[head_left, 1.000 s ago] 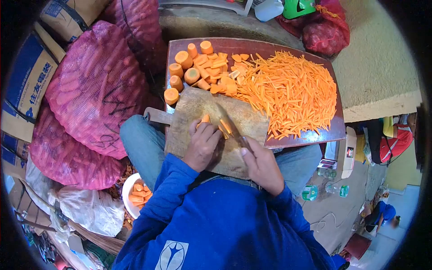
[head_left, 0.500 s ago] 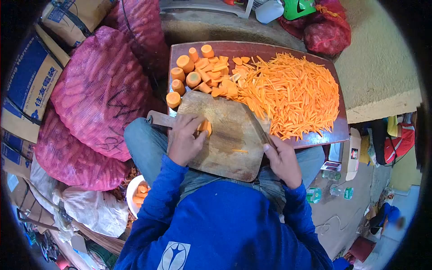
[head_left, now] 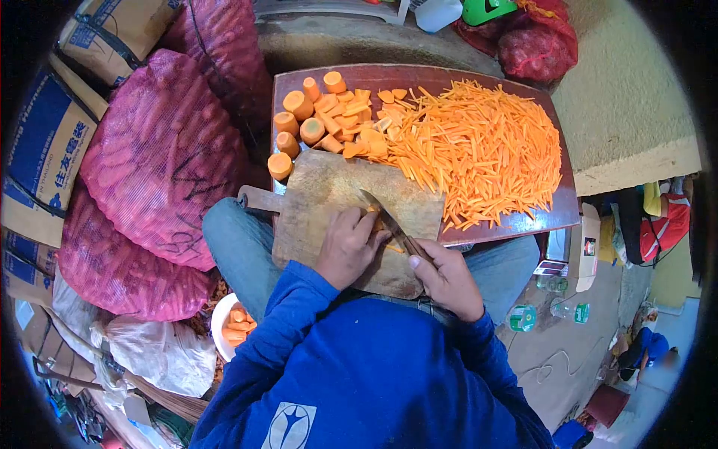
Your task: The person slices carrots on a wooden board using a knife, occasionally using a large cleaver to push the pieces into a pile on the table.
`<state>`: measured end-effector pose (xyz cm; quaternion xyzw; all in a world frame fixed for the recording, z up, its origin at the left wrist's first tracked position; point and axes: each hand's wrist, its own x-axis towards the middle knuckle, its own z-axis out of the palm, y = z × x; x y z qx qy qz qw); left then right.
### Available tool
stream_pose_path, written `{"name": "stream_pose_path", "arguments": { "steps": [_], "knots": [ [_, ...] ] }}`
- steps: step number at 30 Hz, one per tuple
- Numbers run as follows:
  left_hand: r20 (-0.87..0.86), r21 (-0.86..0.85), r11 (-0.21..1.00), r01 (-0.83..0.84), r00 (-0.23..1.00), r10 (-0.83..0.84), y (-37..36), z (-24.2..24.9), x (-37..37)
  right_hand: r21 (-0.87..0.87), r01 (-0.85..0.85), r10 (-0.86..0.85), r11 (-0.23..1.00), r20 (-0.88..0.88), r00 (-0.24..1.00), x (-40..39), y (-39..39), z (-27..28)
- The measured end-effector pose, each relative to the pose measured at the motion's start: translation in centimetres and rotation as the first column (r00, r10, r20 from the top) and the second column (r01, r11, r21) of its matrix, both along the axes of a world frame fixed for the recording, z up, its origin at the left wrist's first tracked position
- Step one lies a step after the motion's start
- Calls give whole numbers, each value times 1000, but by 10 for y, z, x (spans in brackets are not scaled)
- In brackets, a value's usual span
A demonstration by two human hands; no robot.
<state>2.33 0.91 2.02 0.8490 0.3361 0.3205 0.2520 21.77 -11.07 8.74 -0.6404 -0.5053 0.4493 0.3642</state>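
Note:
A wooden cutting board (head_left: 314, 209) with a handle at its left lies over my lap and the table's near edge. My right hand (head_left: 449, 278) is closed round the handle of a knife (head_left: 393, 226), whose blade points up and left over the board. Against the blade, my left hand (head_left: 350, 247) presses down with bent fingers on orange carrot pieces (head_left: 381, 224), mostly hidden under the fingers. Beyond the board, carrot chunks (head_left: 312, 132) stand at the table's left, and a large heap of carrot strips (head_left: 493, 150) covers its right side.
The dark red table (head_left: 419, 72) is in front of me. Pink mesh sacks (head_left: 164, 157) and cardboard boxes (head_left: 45, 150) stand at left, above a white bucket (head_left: 218, 329) of carrots. Plastic bottles (head_left: 521, 318) are on the floor at right. A person (head_left: 647, 350) is at far right.
My left hand has moved right and down across the board with the carrot pieces. The knife has swung left from the board's right edge and now meets my left fingers.

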Motion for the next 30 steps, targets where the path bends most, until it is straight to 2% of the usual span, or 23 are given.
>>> {"name": "stream_pose_path", "arguments": {
  "steps": [2,4,8,10,11,13,17,20,26,30],
  "knots": [
    [29,-53,999,7,1000,-5,0,1,1,-48,16,-19,999,-52,998,1,2,1],
    [172,-110,993,52,985,-32,-4,1,0,-99,49,-62,994,-141,988,4,2,-3],
    [152,-38,998,47,988,-41,-2,7,-4,-108,13,-36,994,-207,978,2,9,-3],
    [-24,81,997,-18,999,20,1,12,-7,-37,-36,32,999,-104,994,3,10,-6],
    [-25,81,997,-19,999,22,3,12,-7,-37,-38,34,999,-104,994,4,11,-3],
    [-151,153,988,28,989,-4,5,12,-7,87,15,-24,996,94,995,4,12,7],
    [-130,105,992,72,990,-58,5,11,-4,153,58,-81,987,151,985,14,3,6],
    [-187,76,992,102,979,-86,4,13,-7,172,24,-56,985,185,981,16,-8,7],
    [-84,-10,997,73,994,-74,4,14,-21,66,7,-19,998,182,983,7,-16,14],
    [-66,-6,990,140,988,-140,12,10,-24,63,-4,-5,998,148,989,5,-17,16]
  ]
}}
